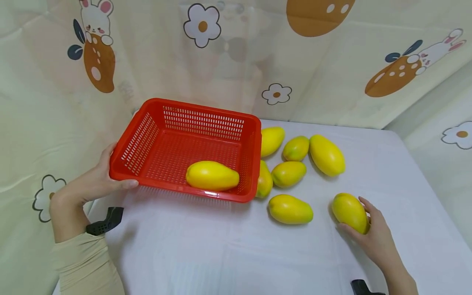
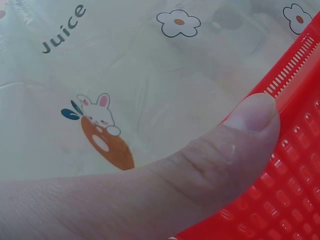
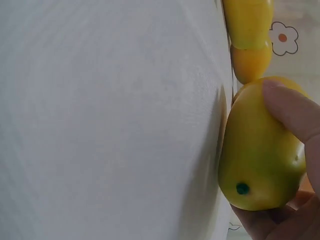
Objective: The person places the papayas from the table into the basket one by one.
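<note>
A red plastic basket (image 1: 199, 147) with slotted walls stands at the left of the table, one yellow mango (image 1: 212, 175) lying inside near its front wall. My left hand (image 1: 96, 177) grips the basket's left end, the thumb along the front rim; in the left wrist view the thumb (image 2: 252, 120) presses on the red rim. At the right, my right hand (image 1: 372, 235) holds a yellow-green mango (image 1: 349, 212) between thumb and fingers. The right wrist view shows this mango (image 3: 262, 150) close over the white cloth, its dark green stem spot facing the camera.
Several more mangoes lie between the basket and my right hand, among them a large one (image 1: 327, 155) at the back and one (image 1: 290, 209) nearer the front. A white cloth (image 1: 221, 254) covers the table. Behind it hangs a printed curtain (image 1: 236, 73).
</note>
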`<move>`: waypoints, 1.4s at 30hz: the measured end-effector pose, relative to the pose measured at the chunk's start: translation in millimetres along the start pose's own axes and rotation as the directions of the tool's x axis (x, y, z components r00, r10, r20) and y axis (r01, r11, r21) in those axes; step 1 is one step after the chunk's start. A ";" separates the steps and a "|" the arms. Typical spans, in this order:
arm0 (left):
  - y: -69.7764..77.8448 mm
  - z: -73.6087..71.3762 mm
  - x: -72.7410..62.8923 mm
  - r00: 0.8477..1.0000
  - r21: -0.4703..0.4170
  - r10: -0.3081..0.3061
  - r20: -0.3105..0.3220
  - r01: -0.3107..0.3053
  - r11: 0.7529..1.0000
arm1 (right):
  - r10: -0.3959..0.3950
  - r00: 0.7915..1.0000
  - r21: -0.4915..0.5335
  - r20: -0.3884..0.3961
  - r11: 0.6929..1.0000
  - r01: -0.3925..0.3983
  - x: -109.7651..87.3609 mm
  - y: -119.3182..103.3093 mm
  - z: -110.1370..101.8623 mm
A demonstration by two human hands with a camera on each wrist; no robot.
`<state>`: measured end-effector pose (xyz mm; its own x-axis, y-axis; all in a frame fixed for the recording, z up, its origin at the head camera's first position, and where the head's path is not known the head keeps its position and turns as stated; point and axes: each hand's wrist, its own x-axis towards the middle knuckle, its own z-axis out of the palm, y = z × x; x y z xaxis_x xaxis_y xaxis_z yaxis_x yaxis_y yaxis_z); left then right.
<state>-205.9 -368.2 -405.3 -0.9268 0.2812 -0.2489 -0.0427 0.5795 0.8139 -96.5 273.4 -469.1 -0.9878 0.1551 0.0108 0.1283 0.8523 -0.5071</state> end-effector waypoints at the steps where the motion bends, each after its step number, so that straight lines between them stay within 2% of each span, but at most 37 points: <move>1: 0.0 0.3 -0.1 1.000 -0.002 -0.003 -0.001 0.003 1.000 | 0.014 1.000 0.007 -0.002 1.000 -0.014 -0.2 -0.7 -0.5; 7: -0.1 3.0 0.5 1.000 -0.020 -0.007 -0.015 0.007 1.000 | 0.083 0.997 0.019 -0.011 0.996 -0.083 -1.9 -1.8 -3.9; 16: 1.8 3.6 0.5 1.000 -0.030 -0.002 -0.016 0.001 1.000 | 0.133 0.991 0.027 -0.035 0.991 -0.132 -0.4 -1.5 -5.3; 25: 5.7 0.8 1.1 1.000 -0.032 -0.005 -0.020 0.005 0.999 | 0.057 0.987 0.006 -0.150 0.998 -0.057 2.8 -3.5 -6.9; 30: 5.4 -0.4 -0.1 0.999 -0.025 -0.028 -0.021 0.027 0.999 | 0.066 0.987 0.018 -0.148 0.998 -0.064 3.0 -6.2 -10.1; 42: 2.2 0.1 2.3 1.000 -0.045 -0.001 -0.027 -0.001 0.999 | 0.098 0.984 0.020 -0.152 0.995 -0.096 5.1 -12.2 -17.5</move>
<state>-208.1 -366.3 -404.1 -0.9364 0.2603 -0.2353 -0.0589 0.5445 0.8367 -101.6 272.6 -447.8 -0.9458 0.3114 0.0918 0.2204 0.8235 -0.5228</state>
